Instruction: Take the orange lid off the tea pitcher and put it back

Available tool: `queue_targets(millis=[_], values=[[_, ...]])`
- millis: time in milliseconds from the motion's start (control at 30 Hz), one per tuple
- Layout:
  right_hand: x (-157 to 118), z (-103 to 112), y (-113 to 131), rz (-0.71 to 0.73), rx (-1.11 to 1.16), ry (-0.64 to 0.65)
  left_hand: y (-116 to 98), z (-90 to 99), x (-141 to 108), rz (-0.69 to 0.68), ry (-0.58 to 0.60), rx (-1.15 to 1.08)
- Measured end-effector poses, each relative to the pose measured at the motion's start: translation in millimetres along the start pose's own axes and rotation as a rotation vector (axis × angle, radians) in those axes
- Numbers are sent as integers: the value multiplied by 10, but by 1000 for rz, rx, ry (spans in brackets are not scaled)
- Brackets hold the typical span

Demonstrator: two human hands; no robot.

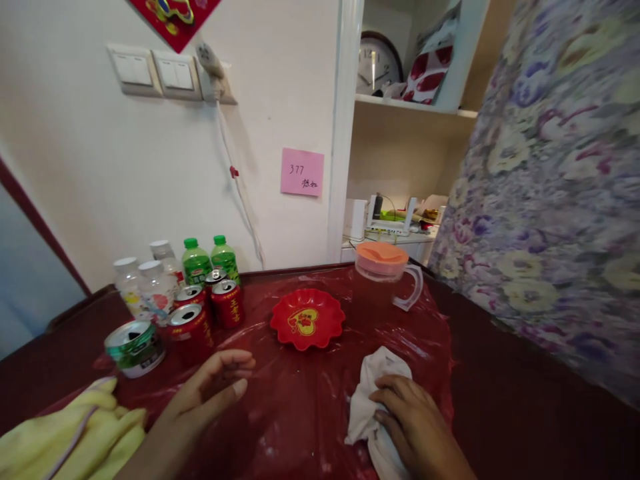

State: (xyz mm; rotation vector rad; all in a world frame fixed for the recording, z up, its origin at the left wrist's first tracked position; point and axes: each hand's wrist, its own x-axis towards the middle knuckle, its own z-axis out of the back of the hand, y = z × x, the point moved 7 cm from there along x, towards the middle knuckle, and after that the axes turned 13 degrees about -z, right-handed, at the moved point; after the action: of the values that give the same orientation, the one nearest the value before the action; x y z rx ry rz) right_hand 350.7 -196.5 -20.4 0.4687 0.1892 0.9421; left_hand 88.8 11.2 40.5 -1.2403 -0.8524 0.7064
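Note:
My right hand (417,420) grips a crumpled white cloth (369,383) that lies on the red plastic table cover (280,427). Hovering at the left, my left hand (207,393) is empty, thumb and fingers apart, close to the red drink cans (189,330). Between and beyond both hands sits a red scalloped plate (327,312) with a yellow design. A clear pitcher (377,290) with an orange lid stands behind the cloth, its handle to the right.
Green-capped bottles (197,260), white-capped bottles (156,287) and a green-and-white can (135,350) cluster at the left. A yellow cloth (75,433) lies at the front left. A floral curtain (545,200) hangs at the right. A white cord (240,190) runs down the wall.

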Motion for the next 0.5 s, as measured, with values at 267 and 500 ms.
queue_targets(millis=[267,500], values=[[32,158,-307,70,273,-260,-59,-470,-236,-26,513,105],[-179,321,-557,-217,515,-429,-173,-637,-393,54,747,267]])
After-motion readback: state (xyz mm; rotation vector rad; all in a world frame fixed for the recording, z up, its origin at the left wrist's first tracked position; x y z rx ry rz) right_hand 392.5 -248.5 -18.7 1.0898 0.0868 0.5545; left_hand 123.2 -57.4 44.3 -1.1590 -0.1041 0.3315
